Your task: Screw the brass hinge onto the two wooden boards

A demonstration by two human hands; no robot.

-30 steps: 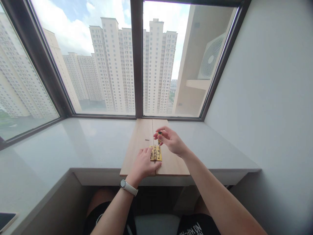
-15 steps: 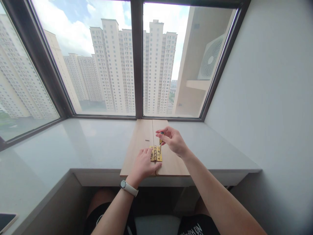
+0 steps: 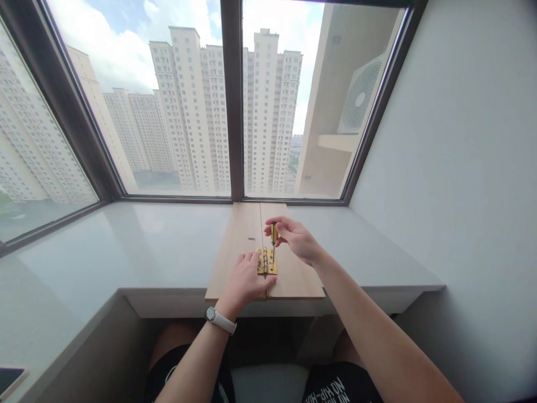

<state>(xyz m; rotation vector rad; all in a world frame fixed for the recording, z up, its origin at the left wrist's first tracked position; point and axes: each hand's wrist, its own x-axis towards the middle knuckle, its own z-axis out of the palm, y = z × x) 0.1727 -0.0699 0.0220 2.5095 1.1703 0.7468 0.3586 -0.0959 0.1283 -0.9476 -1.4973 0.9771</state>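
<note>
A gold hinge lies across the seam between two light wooden boards. My left hand rests over the hinge's left leaf, thumb and fingers apart, pressing on its edges. My right hand pinches the handle of a small yellow and black screwdriver. The screwdriver stands nearly upright, with its tip on the hinge's right leaf. Just beyond the hinge, a small metal piece lies on the left board.
The boards lie on a white sill and overhang its front edge. Dark window frames rise behind. A dark flat device sits at the lower left corner. My legs are below the sill.
The screwdriver handle has turned and more of its yellow side shows between my right fingers. The camera view has shifted slightly. My left hand stays on the hinge.
</note>
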